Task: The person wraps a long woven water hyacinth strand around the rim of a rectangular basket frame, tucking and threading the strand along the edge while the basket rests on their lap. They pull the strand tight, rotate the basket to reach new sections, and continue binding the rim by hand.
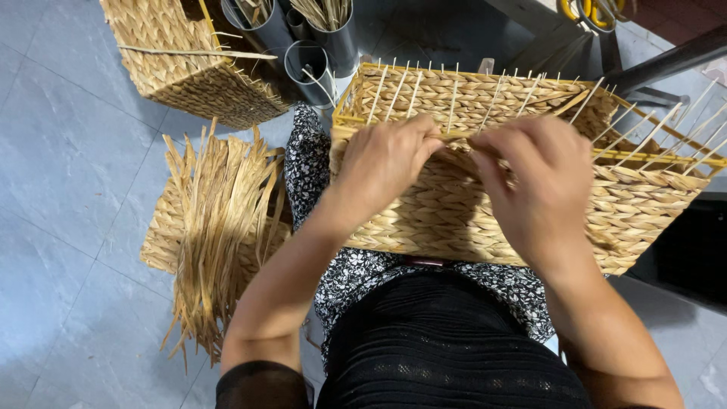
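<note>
A rectangular woven straw basket (454, 220) rests on my lap, its top edge bristling with thin upright spokes. My left hand (382, 163) presses against the basket's near rim, fingers pinched on a straw strand (454, 135) along the yellow frame. My right hand (541, 185) sits beside it on the same rim, fingers curled over the weave and gripping the strand's other end. Both hands nearly touch at the middle of the rim.
A bundle of loose straw strips (216, 227) lies on a woven mat on the grey tiled floor at my left. Another woven basket (189, 60) stands at the upper left. Grey tubes (314, 64) holding strands stand behind it. A dark frame (666, 60) stands at the right.
</note>
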Demonstrator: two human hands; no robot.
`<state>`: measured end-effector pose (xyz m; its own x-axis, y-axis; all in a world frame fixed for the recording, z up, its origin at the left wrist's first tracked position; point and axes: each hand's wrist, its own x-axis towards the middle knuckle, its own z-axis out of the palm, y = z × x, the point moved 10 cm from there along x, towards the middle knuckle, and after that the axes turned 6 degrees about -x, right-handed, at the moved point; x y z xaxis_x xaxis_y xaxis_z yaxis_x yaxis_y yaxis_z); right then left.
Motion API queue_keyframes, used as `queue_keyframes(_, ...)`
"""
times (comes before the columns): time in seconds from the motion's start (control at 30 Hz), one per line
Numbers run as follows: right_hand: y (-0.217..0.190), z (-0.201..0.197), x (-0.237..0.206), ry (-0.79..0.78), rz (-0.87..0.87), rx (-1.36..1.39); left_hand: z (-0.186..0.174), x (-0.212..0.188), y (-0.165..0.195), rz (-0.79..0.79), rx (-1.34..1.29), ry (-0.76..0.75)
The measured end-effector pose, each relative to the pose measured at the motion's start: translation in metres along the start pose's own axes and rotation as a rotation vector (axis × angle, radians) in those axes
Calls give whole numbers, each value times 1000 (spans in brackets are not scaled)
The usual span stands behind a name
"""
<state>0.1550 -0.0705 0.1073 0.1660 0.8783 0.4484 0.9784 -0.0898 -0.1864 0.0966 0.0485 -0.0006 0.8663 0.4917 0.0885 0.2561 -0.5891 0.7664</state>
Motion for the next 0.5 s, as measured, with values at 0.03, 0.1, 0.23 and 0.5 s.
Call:
queue_keyframes(0.03,-2,-10,-6,39,-2,59,-2,-6,2,29,22,63)
queue_keyframes(0.1,-12,-23,-18,103,-38,184,-5,-14,3,74,27,142)
queue_keyframes(0.23,-11,8,-19,-61,17,139,-5,-20,0,115,-16,124)
queue_keyframes(0.5,19,53,3,-100,183,350,-16,-23,8,227,-18,54)
